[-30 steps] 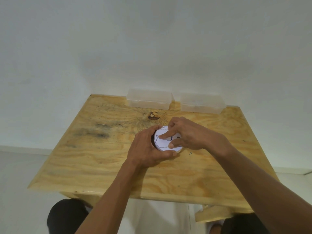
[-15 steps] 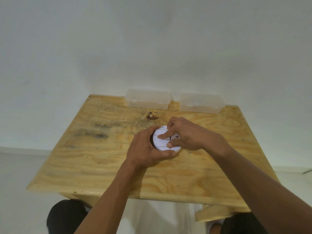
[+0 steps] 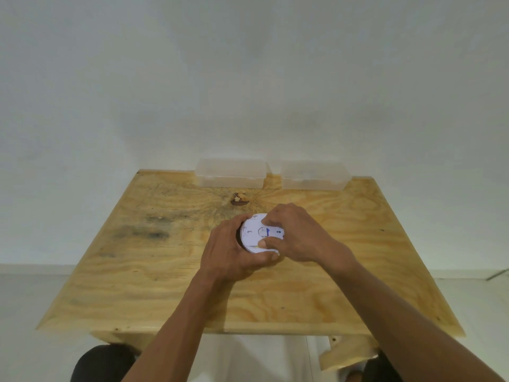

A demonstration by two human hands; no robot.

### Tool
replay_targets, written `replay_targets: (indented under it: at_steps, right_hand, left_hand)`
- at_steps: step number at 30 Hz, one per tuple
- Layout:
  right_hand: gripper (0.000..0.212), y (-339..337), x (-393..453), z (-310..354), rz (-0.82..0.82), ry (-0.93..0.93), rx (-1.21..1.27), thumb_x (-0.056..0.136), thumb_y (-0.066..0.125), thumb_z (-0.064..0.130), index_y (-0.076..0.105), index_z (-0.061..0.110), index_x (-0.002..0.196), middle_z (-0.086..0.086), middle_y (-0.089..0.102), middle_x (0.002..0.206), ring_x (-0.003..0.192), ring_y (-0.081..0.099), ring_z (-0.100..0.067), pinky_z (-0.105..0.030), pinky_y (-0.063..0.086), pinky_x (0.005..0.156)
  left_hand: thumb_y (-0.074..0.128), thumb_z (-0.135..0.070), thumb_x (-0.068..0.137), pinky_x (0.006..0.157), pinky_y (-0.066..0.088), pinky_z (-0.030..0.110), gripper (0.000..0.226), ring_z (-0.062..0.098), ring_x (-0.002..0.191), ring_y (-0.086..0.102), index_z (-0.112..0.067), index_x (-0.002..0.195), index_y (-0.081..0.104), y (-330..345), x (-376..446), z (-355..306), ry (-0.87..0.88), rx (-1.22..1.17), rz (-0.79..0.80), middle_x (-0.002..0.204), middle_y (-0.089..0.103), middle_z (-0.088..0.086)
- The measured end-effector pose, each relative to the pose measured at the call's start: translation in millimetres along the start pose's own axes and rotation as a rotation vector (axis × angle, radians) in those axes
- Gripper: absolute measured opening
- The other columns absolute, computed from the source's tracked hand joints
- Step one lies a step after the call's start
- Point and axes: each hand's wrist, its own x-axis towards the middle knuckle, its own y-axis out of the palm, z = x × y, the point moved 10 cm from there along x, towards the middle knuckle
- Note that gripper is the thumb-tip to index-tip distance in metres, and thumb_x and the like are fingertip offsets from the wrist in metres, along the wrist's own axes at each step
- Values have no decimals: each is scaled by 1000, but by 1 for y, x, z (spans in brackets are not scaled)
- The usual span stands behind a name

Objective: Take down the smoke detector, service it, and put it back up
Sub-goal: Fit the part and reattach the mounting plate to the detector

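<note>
A round white smoke detector [image 3: 254, 235] rests on the plywood table [image 3: 165, 285], near its middle, with its back face turned up. My left hand [image 3: 231, 252] wraps around its left and near side. From the right, my right hand [image 3: 297, 235] lies over it, with the fingertips and thumb pressed on the back face. Both hands hide the detector's right half and lower rim. A small grey round part and a bit of blue show on the exposed face.
Two clear plastic boxes stand against the white wall at the table's far edge, one [image 3: 231, 176] left of centre and one [image 3: 314, 175] to the right. A dark knot [image 3: 239, 199] marks the wood behind the detector. My knees show under the near edge.
My right hand's fingers have shifted on the detector's back, from a pointing finger to a pinch with thumb and fingers. The detector sits slightly turned. My left hand has kept its hold.
</note>
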Motion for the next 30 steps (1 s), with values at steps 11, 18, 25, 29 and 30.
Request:
replay_targets:
  at_steps: [11, 18, 25, 29, 30]
  right_hand:
    - [38, 10, -10, -1, 49, -25, 84, 92, 63, 37, 69, 7, 114, -3, 53, 130, 115, 46, -23, -39, 43, 95]
    - [39, 8, -32, -3, -3, -11, 94, 100, 51, 25, 57, 13, 137, 0, 43, 154, 141, 36, -21, -33, 29, 113]
    - [73, 11, -45, 1, 50, -5, 78, 86, 74, 24, 39, 8, 149, -4, 33, 159, 144, 30, -22, -32, 28, 117]
    - [66, 15, -44, 1, -69, -35, 137, 86, 75, 23, 47, 9, 144, -8, 45, 152, 139, 41, -25, -34, 36, 112]
    - [62, 15, -45, 1, -106, -39, 168, 88, 73, 24, 49, 10, 143, -8, 49, 149, 136, 45, -25, -34, 39, 110]
  left_hand:
    - [99, -28, 55, 76, 52, 10, 82, -7, 100, 67, -40, 124, 56, -1, -17, -2, -105, -134, 160, 110, 68, -34]
    - [88, 0, 68, 74, 47, 3, 70, -18, 96, 63, -17, 129, 58, -3, -24, -5, -148, -173, 170, 110, 68, -20]
    - [82, -2, 74, 71, 54, 12, 56, 2, 95, 72, -14, 126, 62, 0, -26, -11, -149, -304, 161, 106, 77, -6]
    - [80, -12, 79, 71, 55, 16, 48, 9, 95, 74, -20, 124, 64, -3, -26, -9, -172, -312, 116, 104, 78, -9]
    - [78, -12, 84, 71, 55, 17, 43, 9, 95, 74, -21, 124, 64, -5, -26, -8, -183, -317, 101, 104, 78, -6]
